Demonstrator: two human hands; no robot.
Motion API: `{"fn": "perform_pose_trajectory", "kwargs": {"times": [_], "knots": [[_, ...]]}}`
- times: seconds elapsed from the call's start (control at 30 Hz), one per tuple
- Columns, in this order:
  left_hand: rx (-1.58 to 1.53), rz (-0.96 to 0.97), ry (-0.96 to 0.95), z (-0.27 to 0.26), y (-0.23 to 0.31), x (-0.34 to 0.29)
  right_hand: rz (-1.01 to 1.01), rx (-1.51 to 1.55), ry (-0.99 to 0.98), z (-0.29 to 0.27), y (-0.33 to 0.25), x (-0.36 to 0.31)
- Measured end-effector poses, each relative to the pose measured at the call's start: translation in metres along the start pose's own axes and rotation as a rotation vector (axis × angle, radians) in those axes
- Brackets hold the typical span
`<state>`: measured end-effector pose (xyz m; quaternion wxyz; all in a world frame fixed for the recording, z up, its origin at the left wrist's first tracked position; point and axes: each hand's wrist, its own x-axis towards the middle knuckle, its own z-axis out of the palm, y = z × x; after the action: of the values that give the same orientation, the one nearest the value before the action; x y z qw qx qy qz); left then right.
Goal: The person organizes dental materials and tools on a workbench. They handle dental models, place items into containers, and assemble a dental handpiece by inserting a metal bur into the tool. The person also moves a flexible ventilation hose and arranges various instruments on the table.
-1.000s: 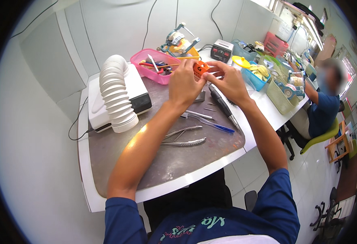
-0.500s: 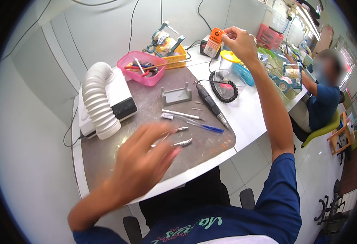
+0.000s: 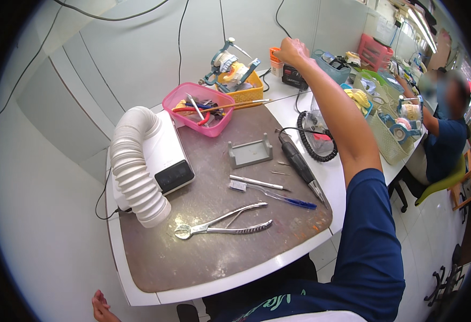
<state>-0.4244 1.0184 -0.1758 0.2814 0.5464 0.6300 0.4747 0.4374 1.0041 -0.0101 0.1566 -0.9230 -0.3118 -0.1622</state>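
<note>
At the back of the desk my right hand (image 3: 293, 52) is closed, its fingers against a small orange-and-white packet (image 3: 277, 68); the hand partly hides their contact. A black control box (image 3: 294, 78) stands just below that hand. Low at the left, beyond the desk edge, my left hand (image 3: 102, 307) is partly cut off by the picture's edge, fingers loosely apart and holding nothing. Metal plaster nippers (image 3: 222, 222) lie on the brown mat (image 3: 208, 263). Behind them are a blue-handled toothbrush (image 3: 278, 197), a slim white-handled tool (image 3: 257, 182) and a black rotary handpiece (image 3: 300, 165) with a coiled cord.
A ribbed white hose (image 3: 133, 161) arches from a white suction unit (image 3: 174, 177). Behind the grey stand (image 3: 251, 154) are a pink basket (image 3: 222, 126) of tools and a yellow basket (image 3: 249, 96) with a dental articulator (image 3: 230, 64). A co-worker (image 3: 447, 126) sits at right.
My right hand has lowered with the orange packet toward the black control box. My left hand has moved from over the mat down to the lower left, uncovering the nippers.
</note>
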Motion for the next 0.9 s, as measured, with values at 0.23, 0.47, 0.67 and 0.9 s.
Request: {"fn": "perform_pose_trajectory", "kwargs": {"times": [0.23,0.47,0.67,0.9], "knots": [[0.361,0.317,0.27,0.02,-0.042,-0.03,0.128,0.006,-0.136,0.038,-0.008,0.02],[0.487,-0.098,-0.442,0.011,-0.176,0.002,0.059,0.046,-0.127,0.037,0.001,0.02],[0.589,-0.379,-0.808,0.045,-0.206,-0.043,-0.062,-0.131,-0.018,0.026,-0.002,0.009],[0.61,-0.455,-1.153,0.05,-0.256,-0.079,-0.127,-0.121,0.101,-0.069,0.004,-0.011]]}}
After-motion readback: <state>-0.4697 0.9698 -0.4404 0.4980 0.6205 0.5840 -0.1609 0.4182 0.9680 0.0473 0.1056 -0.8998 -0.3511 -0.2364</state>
